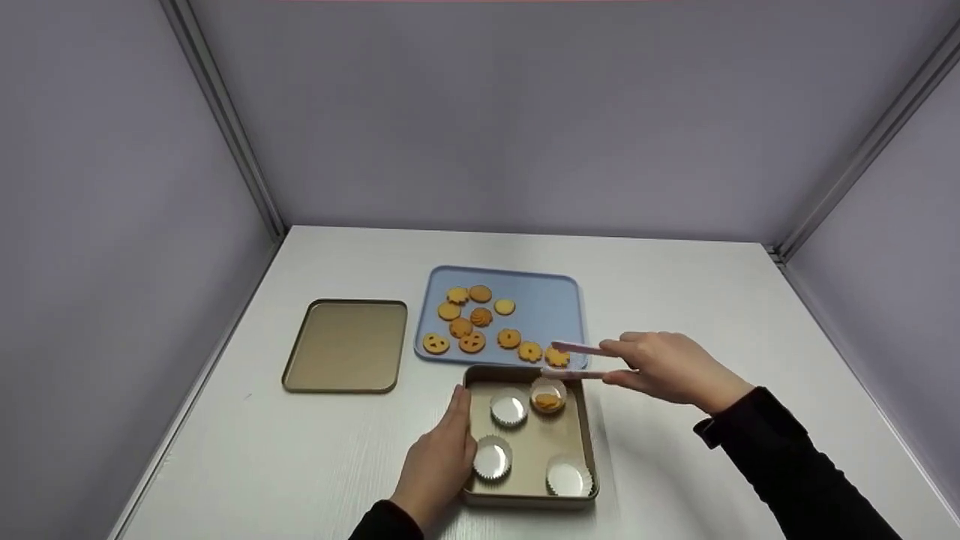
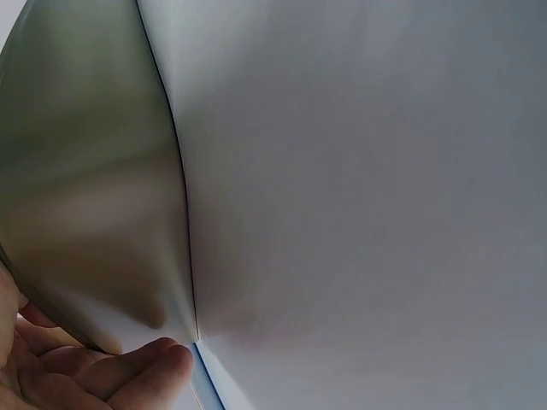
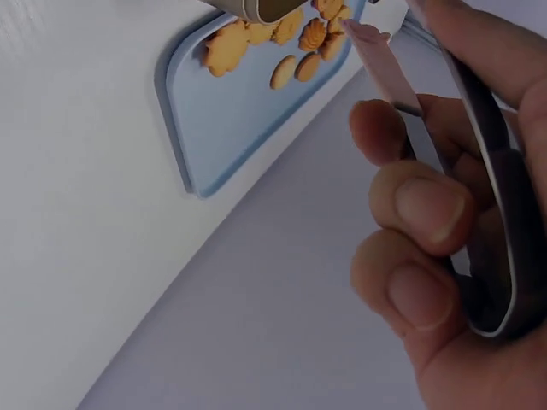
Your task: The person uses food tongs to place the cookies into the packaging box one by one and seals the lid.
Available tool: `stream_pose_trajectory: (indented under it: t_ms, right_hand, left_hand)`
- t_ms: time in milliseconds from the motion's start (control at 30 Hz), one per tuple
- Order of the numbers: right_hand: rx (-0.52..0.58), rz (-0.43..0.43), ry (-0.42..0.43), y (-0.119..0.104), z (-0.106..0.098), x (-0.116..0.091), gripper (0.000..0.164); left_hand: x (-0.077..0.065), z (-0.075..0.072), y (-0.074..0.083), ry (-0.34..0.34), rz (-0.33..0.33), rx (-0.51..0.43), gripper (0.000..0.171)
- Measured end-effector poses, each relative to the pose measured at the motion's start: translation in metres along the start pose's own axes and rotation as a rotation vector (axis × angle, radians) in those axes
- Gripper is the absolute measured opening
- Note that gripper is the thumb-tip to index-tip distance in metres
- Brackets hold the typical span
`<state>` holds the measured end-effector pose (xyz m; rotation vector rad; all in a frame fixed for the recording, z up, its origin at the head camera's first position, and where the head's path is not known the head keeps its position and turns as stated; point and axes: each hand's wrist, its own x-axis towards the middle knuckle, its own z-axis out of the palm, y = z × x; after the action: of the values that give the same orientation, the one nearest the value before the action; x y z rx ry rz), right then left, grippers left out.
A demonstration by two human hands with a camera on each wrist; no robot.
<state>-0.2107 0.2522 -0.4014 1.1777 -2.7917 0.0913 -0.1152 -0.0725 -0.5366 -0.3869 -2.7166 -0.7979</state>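
In the head view my left hand (image 1: 439, 454) holds the left wall of a deep gold baking tin (image 1: 529, 501), thumb side at the rim. The left wrist view shows its fingers (image 2: 149, 376) against the tin's outer corner. Several fluted baking cups stand in the tin, one being the near-left cup (image 1: 493, 458). The upper right cup (image 1: 548, 385) contains a small orange-brown cookie (image 1: 547, 402). My right hand (image 1: 667, 366) grips pink-tipped tongs (image 1: 577, 349), their arms spread over the tin's far right corner; between their tips I see no cookie.
Beyond the tin lies a blue tray (image 1: 536, 292) bearing several cookies of different shapes, among them a flower-shaped cookie (image 1: 509, 338). On the left is a shallow gold tray (image 1: 345, 345). Grey partition walls (image 1: 495, 120) border the white table (image 1: 300, 457).
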Motion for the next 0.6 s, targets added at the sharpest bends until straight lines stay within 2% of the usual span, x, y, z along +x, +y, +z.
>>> stream_pose_trajectory:
  t_ms: [100, 200, 367, 600]
  right_hand:
    - [-0.017, 0.090, 0.053, 0.005, 0.005, 0.001, 0.029]
    - [0.001, 0.189, 0.066, 0.008, 0.013, 0.002, 0.027]
    - [0.091, 0.318, -0.001, 0.011, 0.026, 0.007, 0.026]
    - [0.221, 0.411, -0.061, 0.013, 0.041, 0.022, 0.038]
  left_hand:
    - [0.000, 0.000, 0.000, -0.001, 0.003, 0.003, 0.060]
    - [0.000, -0.001, 0.000, -0.011, 0.002, 0.002, 0.060]
    - [0.000, -0.003, 0.000, -0.058, -0.015, -0.032, 0.060]
    - [0.000, -0.002, -0.001, -0.072, -0.021, -0.031, 0.061]
